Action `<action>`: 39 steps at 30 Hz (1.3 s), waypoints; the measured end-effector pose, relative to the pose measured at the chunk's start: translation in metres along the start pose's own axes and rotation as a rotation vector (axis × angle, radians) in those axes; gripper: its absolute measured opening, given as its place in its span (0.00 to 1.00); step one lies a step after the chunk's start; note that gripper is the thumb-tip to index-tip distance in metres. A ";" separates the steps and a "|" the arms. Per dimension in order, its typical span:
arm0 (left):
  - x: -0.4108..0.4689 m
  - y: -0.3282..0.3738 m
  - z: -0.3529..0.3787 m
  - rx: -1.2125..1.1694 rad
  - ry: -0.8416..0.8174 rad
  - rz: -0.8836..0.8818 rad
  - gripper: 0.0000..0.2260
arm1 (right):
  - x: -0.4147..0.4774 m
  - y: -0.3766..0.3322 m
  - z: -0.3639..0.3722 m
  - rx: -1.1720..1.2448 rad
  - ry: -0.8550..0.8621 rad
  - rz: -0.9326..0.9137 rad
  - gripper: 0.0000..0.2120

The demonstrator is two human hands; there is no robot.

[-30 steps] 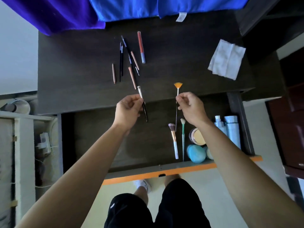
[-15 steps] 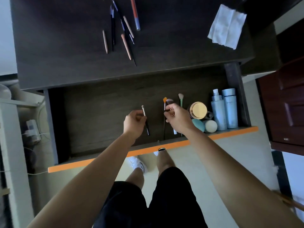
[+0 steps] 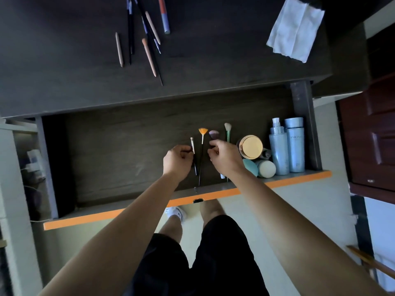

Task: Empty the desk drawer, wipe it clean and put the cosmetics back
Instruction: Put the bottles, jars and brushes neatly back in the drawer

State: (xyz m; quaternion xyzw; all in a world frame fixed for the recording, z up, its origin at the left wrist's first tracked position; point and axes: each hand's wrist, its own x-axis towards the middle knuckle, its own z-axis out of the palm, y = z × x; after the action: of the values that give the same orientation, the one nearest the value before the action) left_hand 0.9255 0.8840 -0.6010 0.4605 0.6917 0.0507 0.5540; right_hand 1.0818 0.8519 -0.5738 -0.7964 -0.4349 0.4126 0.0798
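Drawer [image 3: 128, 159] pulled open under desk top [image 3: 64, 82], orange front edge toward the body. Both hands low over the drawer floor, right of centre.

Left hand [image 3: 177, 162]: fingers curled shut on a small black-handled brush [image 3: 193, 153], pale tip pointing to 12 o'clock, handle end poking out at 6 o'clock below the hand.

Right hand [image 3: 226, 159]: fingers loosely bent, apart, nothing clearly pinched. Fan brush [image 3: 202, 150] with orange bristles lies in the gap between the two hands, bristles at 12 o'clock, thin black handle running to 6 o'clock; contact with the right fingertips cannot be told. Hand covers most of a purple-tipped brush [image 3: 213, 134] and a green-handled brush [image 3: 227, 133]; only the heads show at 12 o'clock of the knuckles.

At 3 o'clock of the right hand: gold-lidded jar [image 3: 250, 146], teal sponge [image 3: 249, 165] and pale round sponge [image 3: 267, 168] at its 6 o'clock, then two light-blue bottles [image 3: 287, 148] lying against the drawer's right wall.

On the desk top: cluster of pencils and liners [image 3: 145, 37] at 11 o'clock of the hands, folded white wipe [image 3: 296, 28] at 1 o'clock.
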 end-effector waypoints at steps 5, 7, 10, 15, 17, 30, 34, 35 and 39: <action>-0.008 0.007 0.009 -0.130 -0.102 -0.065 0.14 | 0.001 0.004 -0.010 0.018 0.052 0.020 0.15; -0.009 0.012 0.012 -0.162 -0.157 -0.075 0.15 | 0.001 0.007 -0.012 0.009 0.078 0.031 0.15; -0.013 0.020 0.011 -0.202 -0.273 -0.110 0.15 | 0.002 0.010 -0.015 -0.006 0.115 0.064 0.14; -0.008 0.019 -0.015 -0.132 -0.213 -0.040 0.11 | -0.003 0.002 -0.023 0.004 0.116 0.124 0.15; -0.011 0.024 -0.034 -0.062 -0.155 0.009 0.11 | -0.008 -0.005 -0.027 0.024 0.127 0.131 0.15; -0.048 0.084 -0.184 0.309 0.175 0.524 0.23 | -0.008 -0.136 -0.054 0.207 0.353 -0.167 0.13; -0.020 0.097 -0.198 0.310 0.258 0.509 0.25 | 0.018 -0.156 -0.048 0.188 0.321 -0.238 0.13; -0.011 0.101 -0.198 0.306 0.270 0.494 0.25 | 0.026 -0.159 -0.047 0.178 0.316 -0.250 0.13; 0.024 0.113 -0.196 0.310 0.333 0.434 0.25 | 0.059 -0.170 -0.042 0.156 0.317 -0.291 0.13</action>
State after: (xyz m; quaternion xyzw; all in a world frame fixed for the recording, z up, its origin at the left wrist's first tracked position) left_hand 0.8328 1.0510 -0.4784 0.6616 0.6580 0.1363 0.3327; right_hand 1.0231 1.0101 -0.4989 -0.7714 -0.4941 0.2990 0.2672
